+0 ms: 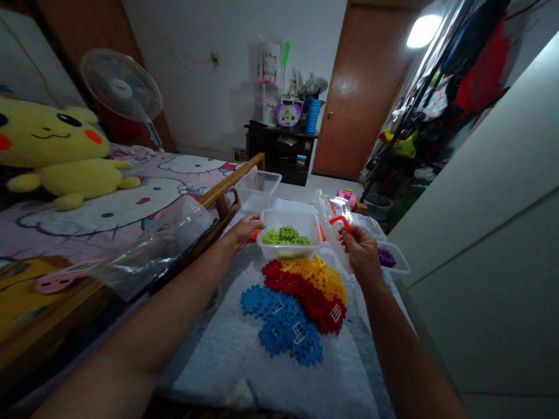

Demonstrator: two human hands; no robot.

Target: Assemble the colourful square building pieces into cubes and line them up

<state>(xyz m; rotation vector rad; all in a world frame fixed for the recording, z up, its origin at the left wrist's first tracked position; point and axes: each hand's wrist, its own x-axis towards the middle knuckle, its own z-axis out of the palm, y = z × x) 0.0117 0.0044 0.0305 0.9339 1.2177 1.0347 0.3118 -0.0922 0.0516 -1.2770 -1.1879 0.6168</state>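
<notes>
My left hand (247, 230) grips the left end of a clear plastic box (290, 251), by its orange latch. Green interlocking toy pieces (286, 235) lie inside the box. In my right hand (361, 251) is a clear lid (328, 224) with an orange handle, tilted upright at the box's right side. In front of the box, loose on the cloth, are blue toy pieces (283, 326), red toy pieces (305, 294) and yellow toy pieces (321, 273). White window-shaped inserts show in some blue and red pieces.
An open clear box (258, 191) stands behind on the left. On the right, another box holds purple pieces (386, 257). A wooden bed rail (218, 189) runs along the left, with a plastic bag (161, 244) over it. A tall white cabinet (489, 233) borders the right.
</notes>
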